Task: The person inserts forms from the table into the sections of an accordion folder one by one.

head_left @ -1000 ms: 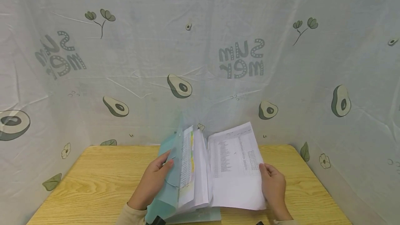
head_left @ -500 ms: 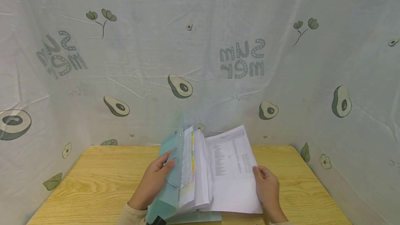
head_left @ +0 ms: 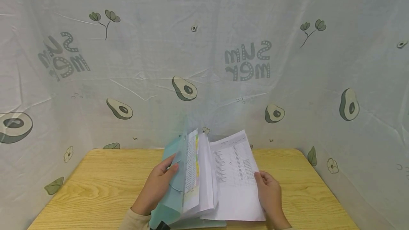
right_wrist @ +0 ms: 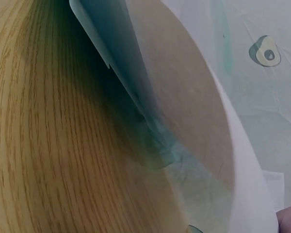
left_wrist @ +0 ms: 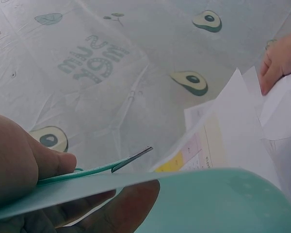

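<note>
A translucent teal document folder (head_left: 170,196) stands spread apart on the table, with several papers (head_left: 204,173) between its covers. My left hand (head_left: 156,182) grips the left cover, thumb on one side and fingers behind it. In the left wrist view, an elastic cord (left_wrist: 87,174) with a metal tip (left_wrist: 132,159) runs along that cover (left_wrist: 228,199) beside the thumb. My right hand (head_left: 270,194) pinches the right edge of a white printed sheet (head_left: 236,184), which leans against the inner papers. The right wrist view shows the sheet's curved edge (right_wrist: 252,184) close up, with little of the hand.
Wood-grain table top (head_left: 96,187) lies under the folder, reaching out to both sides. A pale curtain (head_left: 147,52) with avocado prints hangs behind and along the sides. Near the left sleeve (head_left: 135,219) a small black piece (head_left: 162,225) shows at the bottom edge.
My right hand has moved left and slightly down, bringing the printed sheet closer to the folder. My left hand and the folder cover have stayed in place.
</note>
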Action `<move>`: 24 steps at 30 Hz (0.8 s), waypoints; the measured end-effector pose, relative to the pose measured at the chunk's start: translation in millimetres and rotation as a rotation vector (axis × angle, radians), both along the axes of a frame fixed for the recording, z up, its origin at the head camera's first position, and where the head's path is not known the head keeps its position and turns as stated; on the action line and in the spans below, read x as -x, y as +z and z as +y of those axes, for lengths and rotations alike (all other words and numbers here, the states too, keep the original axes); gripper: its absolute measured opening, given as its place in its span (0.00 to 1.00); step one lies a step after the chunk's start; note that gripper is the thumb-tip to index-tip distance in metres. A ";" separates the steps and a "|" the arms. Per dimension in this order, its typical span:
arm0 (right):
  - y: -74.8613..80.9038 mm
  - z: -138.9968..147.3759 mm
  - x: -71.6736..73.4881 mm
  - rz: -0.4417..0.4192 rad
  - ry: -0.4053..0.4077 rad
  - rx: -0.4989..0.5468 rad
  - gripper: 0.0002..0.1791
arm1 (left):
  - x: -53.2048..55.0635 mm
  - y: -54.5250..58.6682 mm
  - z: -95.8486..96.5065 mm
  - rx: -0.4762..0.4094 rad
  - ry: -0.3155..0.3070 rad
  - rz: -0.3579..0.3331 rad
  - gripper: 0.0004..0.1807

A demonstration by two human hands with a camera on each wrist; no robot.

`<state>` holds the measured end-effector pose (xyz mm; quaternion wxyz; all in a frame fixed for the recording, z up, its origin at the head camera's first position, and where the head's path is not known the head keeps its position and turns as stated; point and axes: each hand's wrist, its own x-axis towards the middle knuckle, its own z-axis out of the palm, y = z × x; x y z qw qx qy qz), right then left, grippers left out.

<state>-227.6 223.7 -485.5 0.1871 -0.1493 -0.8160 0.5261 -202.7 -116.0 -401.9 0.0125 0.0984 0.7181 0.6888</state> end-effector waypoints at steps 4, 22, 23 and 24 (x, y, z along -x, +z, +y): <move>-0.3 -0.9 0.2 0.008 -0.013 0.010 0.19 | 0.2 0.5 0.6 -0.004 -0.005 -0.003 0.27; 0.4 -11.4 -4.0 -0.070 0.179 0.121 0.18 | -0.4 0.0 0.6 0.012 0.000 0.006 0.28; 0.3 -12.0 -4.3 -0.072 0.193 0.125 0.17 | -0.3 0.0 0.7 0.014 0.001 0.006 0.28; 0.2 -12.7 -4.5 -0.072 0.205 0.123 0.17 | 0.0 0.0 0.8 0.013 0.001 0.005 0.28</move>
